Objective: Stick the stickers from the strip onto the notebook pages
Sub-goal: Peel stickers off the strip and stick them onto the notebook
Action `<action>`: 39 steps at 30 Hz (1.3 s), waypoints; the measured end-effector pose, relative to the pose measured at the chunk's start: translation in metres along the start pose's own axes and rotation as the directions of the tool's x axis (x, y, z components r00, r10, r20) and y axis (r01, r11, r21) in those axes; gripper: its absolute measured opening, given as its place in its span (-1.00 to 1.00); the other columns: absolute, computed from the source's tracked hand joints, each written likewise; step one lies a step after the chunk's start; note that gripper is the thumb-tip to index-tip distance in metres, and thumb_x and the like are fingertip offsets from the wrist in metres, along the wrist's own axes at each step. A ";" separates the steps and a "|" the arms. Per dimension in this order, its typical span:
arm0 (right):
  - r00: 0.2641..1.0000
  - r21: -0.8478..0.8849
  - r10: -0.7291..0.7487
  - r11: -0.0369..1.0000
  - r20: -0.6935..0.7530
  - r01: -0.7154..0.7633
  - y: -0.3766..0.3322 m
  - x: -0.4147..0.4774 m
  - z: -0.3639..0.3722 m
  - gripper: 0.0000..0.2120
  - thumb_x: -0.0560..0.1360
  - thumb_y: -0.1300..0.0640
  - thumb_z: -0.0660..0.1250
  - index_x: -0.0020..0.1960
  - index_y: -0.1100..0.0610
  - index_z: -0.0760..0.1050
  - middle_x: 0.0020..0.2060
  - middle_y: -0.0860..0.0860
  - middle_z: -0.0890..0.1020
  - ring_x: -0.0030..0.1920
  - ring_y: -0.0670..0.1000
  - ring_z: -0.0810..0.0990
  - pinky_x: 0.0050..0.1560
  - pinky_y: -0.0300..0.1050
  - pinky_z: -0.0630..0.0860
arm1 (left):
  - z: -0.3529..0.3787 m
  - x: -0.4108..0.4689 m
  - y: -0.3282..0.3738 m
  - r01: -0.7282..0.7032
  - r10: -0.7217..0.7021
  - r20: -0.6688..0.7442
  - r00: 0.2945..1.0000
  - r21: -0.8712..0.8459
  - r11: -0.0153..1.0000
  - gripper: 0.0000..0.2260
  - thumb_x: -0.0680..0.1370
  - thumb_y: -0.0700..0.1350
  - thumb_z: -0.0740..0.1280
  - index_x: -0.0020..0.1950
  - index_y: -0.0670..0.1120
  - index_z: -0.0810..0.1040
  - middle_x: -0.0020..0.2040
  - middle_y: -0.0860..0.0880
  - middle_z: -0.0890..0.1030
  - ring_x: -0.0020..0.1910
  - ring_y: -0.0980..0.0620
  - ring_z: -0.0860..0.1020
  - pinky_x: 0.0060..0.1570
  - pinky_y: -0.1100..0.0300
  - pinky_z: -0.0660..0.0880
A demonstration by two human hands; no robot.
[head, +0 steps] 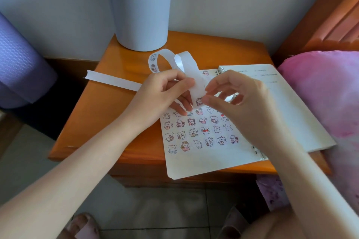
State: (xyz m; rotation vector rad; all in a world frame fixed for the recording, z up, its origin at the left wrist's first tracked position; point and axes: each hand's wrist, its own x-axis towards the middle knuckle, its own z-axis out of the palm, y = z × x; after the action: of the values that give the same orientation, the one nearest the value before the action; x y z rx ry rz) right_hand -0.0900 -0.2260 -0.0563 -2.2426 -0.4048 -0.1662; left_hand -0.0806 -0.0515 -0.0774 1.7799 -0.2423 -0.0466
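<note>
An open ring-bound notebook lies on the orange wooden nightstand. Its left page carries several rows of small cartoon bear stickers. A long white sticker strip loops up above the page, and one end trails off to the left across the nightstand. My left hand pinches the strip between thumb and fingers. My right hand has its thumb and forefinger at a bear sticker at the strip's lower end, just above the page.
A pale blue bucket stands at the nightstand's back edge. A purple rolled mat is at the left, and a bed with pink bedding at the right. Tiled floor and my slippered feet show below.
</note>
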 end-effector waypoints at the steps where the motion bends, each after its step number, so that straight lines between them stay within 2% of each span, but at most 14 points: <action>1: 1.000 0.006 -0.005 1.000 -0.003 0.005 0.000 0.000 0.001 -0.90 0.39 0.05 0.44 -0.12 -0.01 0.55 -0.24 -0.17 0.63 -0.21 -0.14 0.58 -0.26 -0.41 0.46 | 0.000 0.000 0.000 -0.007 0.007 -0.010 1.000 -0.002 1.000 -0.85 0.57 -0.09 0.27 -0.06 -0.15 0.56 -0.23 -0.05 0.67 -0.33 0.04 0.66 -0.35 0.23 0.61; 6: 1.000 0.057 0.002 0.998 -0.007 -0.002 -0.001 0.001 0.002 -0.91 0.39 0.15 0.46 -0.13 0.02 0.59 -0.27 -0.16 0.63 -0.23 -0.16 0.58 -0.28 -0.37 0.48 | -0.001 -0.001 -0.001 -0.043 0.043 -0.010 0.999 0.001 0.999 -0.79 0.59 -0.08 0.23 -0.04 -0.19 0.57 -0.24 -0.03 0.66 -0.29 0.02 0.65 -0.31 0.12 0.63; 9: 0.999 0.108 0.019 0.994 -0.034 -0.015 -0.001 0.002 0.000 -0.92 0.40 0.17 0.45 -0.11 0.05 0.62 -0.28 -0.14 0.65 -0.25 -0.15 0.59 -0.27 -0.35 0.49 | -0.001 -0.002 0.001 -0.052 0.052 0.010 0.999 -0.043 0.998 -0.72 0.60 -0.07 0.19 -0.02 -0.23 0.60 -0.23 -0.04 0.66 -0.27 0.04 0.64 -0.31 0.18 0.61; 11: 0.998 0.125 0.016 0.992 -0.053 -0.009 -0.001 0.002 -0.001 -0.92 0.41 0.18 0.45 -0.11 0.05 0.62 -0.28 -0.14 0.65 -0.25 -0.15 0.60 -0.25 -0.33 0.51 | -0.001 -0.002 0.002 -0.055 0.056 0.022 0.998 -0.045 0.997 -0.75 0.58 -0.08 0.23 -0.05 -0.23 0.61 -0.24 -0.01 0.65 -0.26 0.05 0.64 -0.31 0.22 0.60; 14: 0.998 0.103 -0.001 0.995 -0.058 0.007 -0.001 0.002 -0.001 -0.92 0.42 0.19 0.44 -0.10 0.06 0.63 -0.27 -0.14 0.66 -0.25 -0.15 0.60 -0.24 -0.33 0.51 | 0.000 -0.001 0.002 -0.060 0.060 0.032 0.998 -0.010 0.998 -0.86 0.53 -0.13 0.33 -0.09 -0.19 0.62 -0.29 0.04 0.64 -0.29 0.10 0.64 -0.33 0.30 0.56; 19: 0.998 0.070 -0.017 0.997 -0.054 0.021 -0.002 0.002 0.000 -0.91 0.42 0.20 0.44 -0.09 0.05 0.63 -0.26 -0.15 0.65 -0.24 -0.16 0.60 -0.24 -0.31 0.54 | 0.000 -0.001 0.002 -0.068 0.068 0.033 0.997 -0.003 0.998 -0.89 0.52 -0.15 0.34 -0.09 -0.18 0.62 -0.32 0.10 0.65 -0.33 0.15 0.63 -0.35 0.37 0.53; 24: 0.999 0.065 -0.019 0.998 -0.051 0.022 -0.001 0.001 0.000 -0.89 0.42 0.20 0.43 -0.08 0.04 0.62 -0.25 -0.16 0.65 -0.23 -0.16 0.60 -0.23 -0.35 0.52 | 0.000 -0.001 0.002 -0.077 0.077 0.038 0.996 -0.002 0.997 -0.91 0.51 -0.15 0.35 -0.10 -0.15 0.62 -0.31 0.13 0.64 -0.29 0.13 0.64 -0.34 0.35 0.55; 39: 0.996 -0.004 -0.067 0.998 -0.052 0.067 -0.002 0.000 0.003 -0.89 0.44 0.21 0.41 -0.13 0.00 0.57 -0.27 -0.22 0.60 -0.21 -0.15 0.55 -0.27 -0.39 0.46 | 0.000 -0.001 0.002 -0.028 0.029 0.031 0.999 -0.041 0.999 -0.90 0.52 -0.16 0.35 -0.15 -0.16 0.61 -0.32 0.05 0.66 -0.28 0.06 0.66 -0.27 0.25 0.60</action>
State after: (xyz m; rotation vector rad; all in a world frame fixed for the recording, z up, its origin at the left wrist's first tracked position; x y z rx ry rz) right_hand -0.0907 -0.2222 -0.0564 -2.2233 -0.4522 -0.2604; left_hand -0.0822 -0.0519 -0.0754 1.7364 -0.2877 -0.0587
